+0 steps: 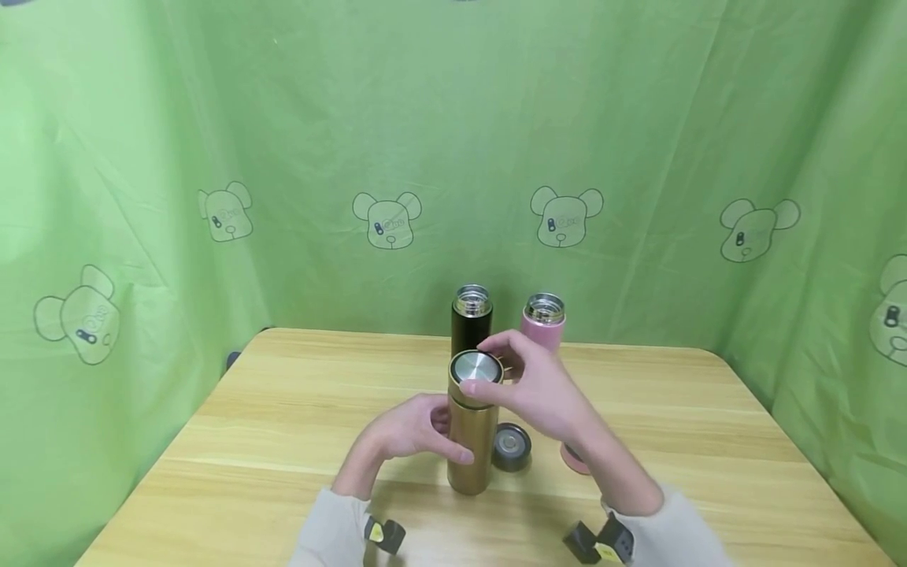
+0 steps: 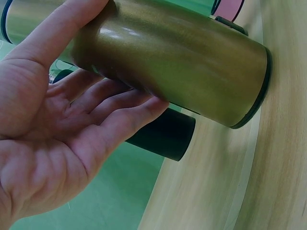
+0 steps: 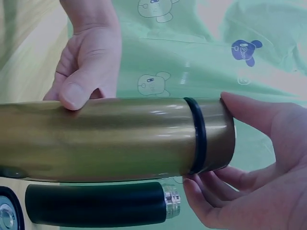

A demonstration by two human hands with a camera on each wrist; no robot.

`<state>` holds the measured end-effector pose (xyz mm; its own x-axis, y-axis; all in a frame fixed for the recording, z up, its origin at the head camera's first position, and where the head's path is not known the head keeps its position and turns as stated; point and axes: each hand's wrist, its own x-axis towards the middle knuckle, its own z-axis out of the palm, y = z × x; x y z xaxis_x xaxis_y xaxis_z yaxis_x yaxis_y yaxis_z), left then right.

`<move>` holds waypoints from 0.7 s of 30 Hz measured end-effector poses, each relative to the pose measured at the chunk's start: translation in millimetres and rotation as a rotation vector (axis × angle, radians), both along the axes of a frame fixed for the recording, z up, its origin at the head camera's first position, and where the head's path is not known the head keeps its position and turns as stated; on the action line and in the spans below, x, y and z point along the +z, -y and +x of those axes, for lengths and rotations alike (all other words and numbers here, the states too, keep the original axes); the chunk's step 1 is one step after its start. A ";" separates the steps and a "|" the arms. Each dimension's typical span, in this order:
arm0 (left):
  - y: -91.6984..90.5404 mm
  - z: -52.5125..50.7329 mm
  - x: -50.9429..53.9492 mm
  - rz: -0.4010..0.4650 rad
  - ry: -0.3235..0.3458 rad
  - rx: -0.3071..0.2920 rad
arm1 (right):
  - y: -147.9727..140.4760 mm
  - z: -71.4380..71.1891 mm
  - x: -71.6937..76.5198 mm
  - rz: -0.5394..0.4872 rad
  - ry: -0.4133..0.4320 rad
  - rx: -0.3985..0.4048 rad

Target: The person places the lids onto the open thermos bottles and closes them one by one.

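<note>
A gold thermos flask [image 1: 472, 445] stands upright on the table, its lid [image 1: 478, 367] with a brushed silver top in place. My left hand [image 1: 407, 429] holds the flask's body from the left, thumb on the near side and fingers behind it. In the left wrist view, the fingertips [image 2: 154, 103] touch the gold wall. My right hand [image 1: 542, 390] grips the lid from the right, with thumb and fingers on opposite sides of its rim. A dark band [image 3: 197, 136] runs between lid and body in the right wrist view.
Behind stand a black flask [image 1: 471, 327] and a pink flask [image 1: 542, 327], both lidless with bare steel necks. A dark grey lid [image 1: 512, 446] lies right beside the gold flask. A pink-edged lid [image 1: 574, 461] is partly hidden under my right forearm. Green curtains surround the wooden table [image 1: 283, 409].
</note>
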<state>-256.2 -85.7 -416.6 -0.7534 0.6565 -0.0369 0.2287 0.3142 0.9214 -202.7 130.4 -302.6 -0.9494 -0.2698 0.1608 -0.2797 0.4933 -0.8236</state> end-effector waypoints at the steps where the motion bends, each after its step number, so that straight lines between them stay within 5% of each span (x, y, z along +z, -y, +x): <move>1: 0.1 0.0 0.1 0.000 0.000 0.000 | 0.9 -0.2 -0.5 -0.004 0.008 -0.014; 12: -0.4 0.3 1.1 -0.006 -0.020 -0.003 | 5.8 3.4 1.6 0.027 0.099 -0.098; 21: -0.8 0.3 1.0 0.011 -0.006 -0.006 | -5.0 0.8 6.2 -0.001 0.025 0.152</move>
<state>-255.9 -84.9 -415.6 -0.7497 0.6613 -0.0252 0.2357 0.3024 0.9236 -201.9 135.4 -296.4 -0.9013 -0.4107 0.1380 -0.3306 0.4459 -0.8318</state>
